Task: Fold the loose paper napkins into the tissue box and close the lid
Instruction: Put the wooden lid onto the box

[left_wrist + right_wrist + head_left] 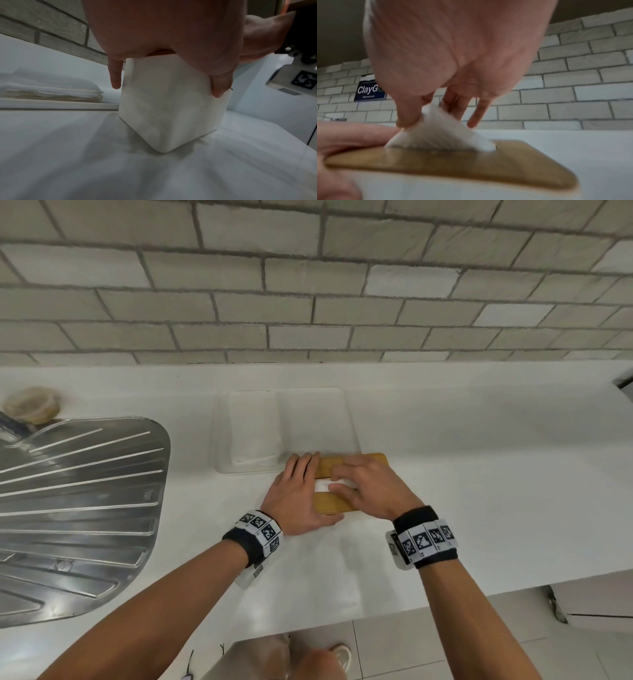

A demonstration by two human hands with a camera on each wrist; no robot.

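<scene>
Head view showed the left hand (296,498) gripping the white plastic tissue box (168,105) to steady it on the table (479,474). The right hand (368,486) pinched a white paper napkin (327,485) at the slot of the tan wooden lid (346,463), apparently teasing it through.

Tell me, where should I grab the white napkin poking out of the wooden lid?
Pinch the raised tip of the napkin, coming straight down from above. It rises like a little tent out of the slot in the wooden lid, so only its peak is free. The right hand pinches it there with its thumb, while the left hand grips the box.
</scene>
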